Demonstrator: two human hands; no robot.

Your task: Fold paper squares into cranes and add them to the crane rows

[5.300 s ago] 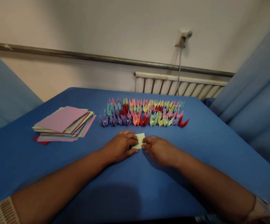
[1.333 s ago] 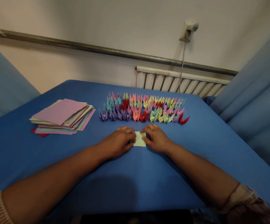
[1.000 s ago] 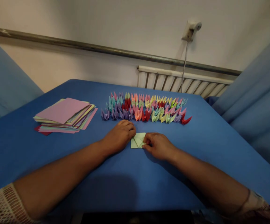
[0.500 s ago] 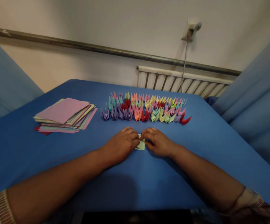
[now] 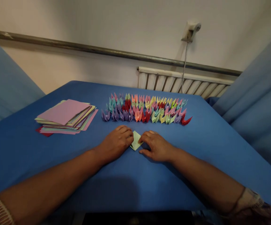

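A small folded square of pale green paper (image 5: pixel 136 141) lies on the blue table, turned so that one corner points at me. My left hand (image 5: pixel 116 142) is closed on its left corner, the thumb hidden under the fingers. From the other side my right hand (image 5: pixel 157 145) touches the right corner with its fingertips. Its thumb stands apart, resting on the cloth below the paper, so this hand is open. Beyond both hands stand rows of folded paper cranes (image 5: pixel 146 117) in many colours.
A stack of coloured paper sheets (image 5: pixel 62 113), pink on top, sits on the blue tablecloth (image 5: pixel 79 184) at the left. Behind the table are a radiator (image 5: pixel 184 75), a metal pipe (image 5: pixel 97 50) and a wall socket (image 5: pixel 188 32) with a cable. Blue curtains (image 5: pixel 262 100) hang on both sides.
The green paper has turned from square-on to a diamond and shifted slightly left. My left hand has moved a little left, and my right thumb has come away from the fingers.
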